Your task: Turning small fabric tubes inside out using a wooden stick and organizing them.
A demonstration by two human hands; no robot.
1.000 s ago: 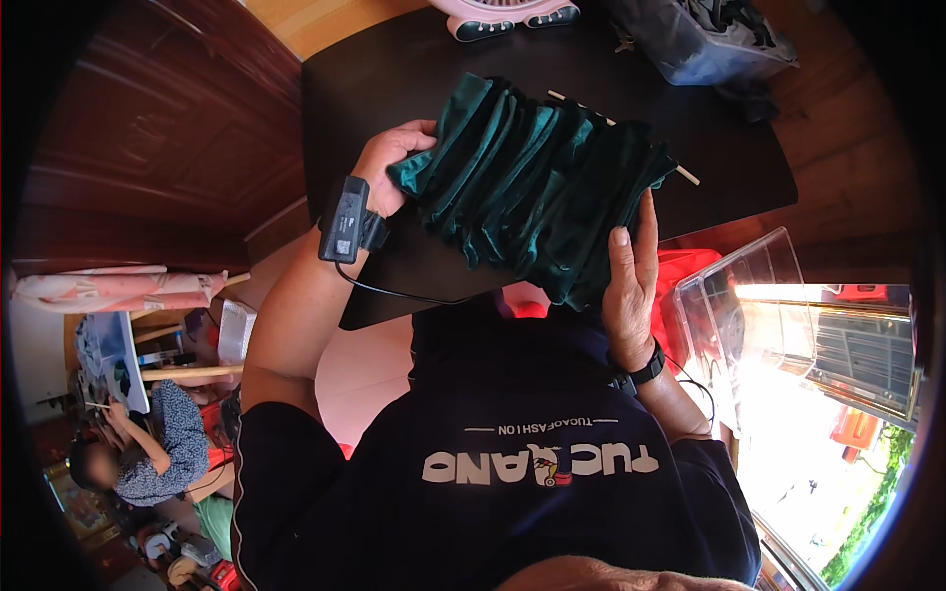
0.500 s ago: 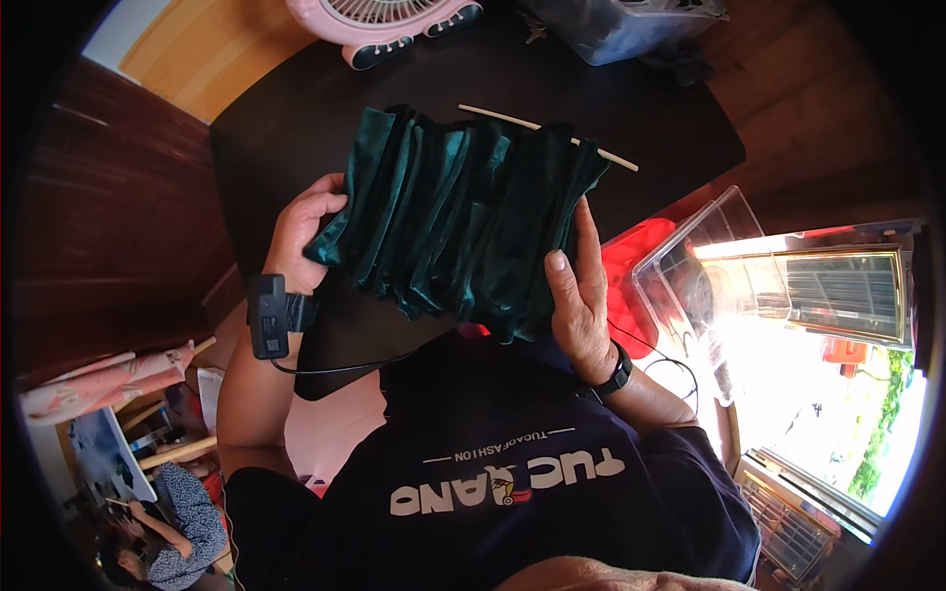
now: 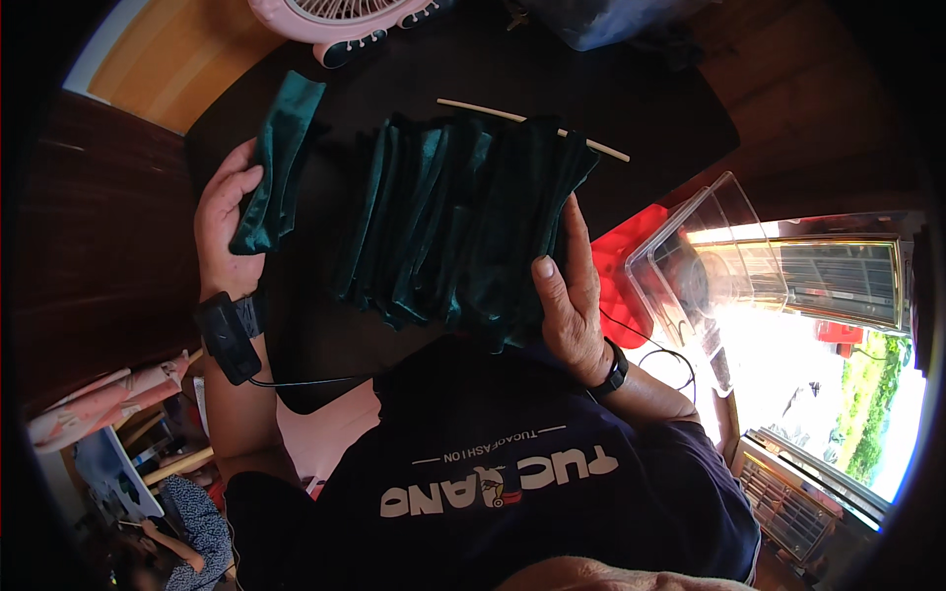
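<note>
My left hand (image 3: 232, 202) is closed on a folded dark green velvet strip (image 3: 283, 138), held apart at the left. To its right, several more dark green velvet strips (image 3: 424, 212) stand packed side by side in a row over the dark table. My right hand (image 3: 574, 295) rests along the right end of that row, fingers stretched out and thumb apart. Part of its fingers is hidden by the fabric. A thin pale stick (image 3: 532, 120) lies across the far right edge of the row, partly covered by the cloth.
The dark table (image 3: 384, 69) carries a pink fan (image 3: 296, 15) and a bluish plastic container (image 3: 601, 22) at the far edge. At the right are a red surface (image 3: 621, 266) and a clear plastic box (image 3: 680, 286). A cable (image 3: 315, 382) runs from my left wrist. Another person (image 3: 197, 527) sits lower left.
My left hand has moved left, taking one velvet strip away from the row's left end. The right hand has stayed against the other end. The whole view has shifted slightly.
</note>
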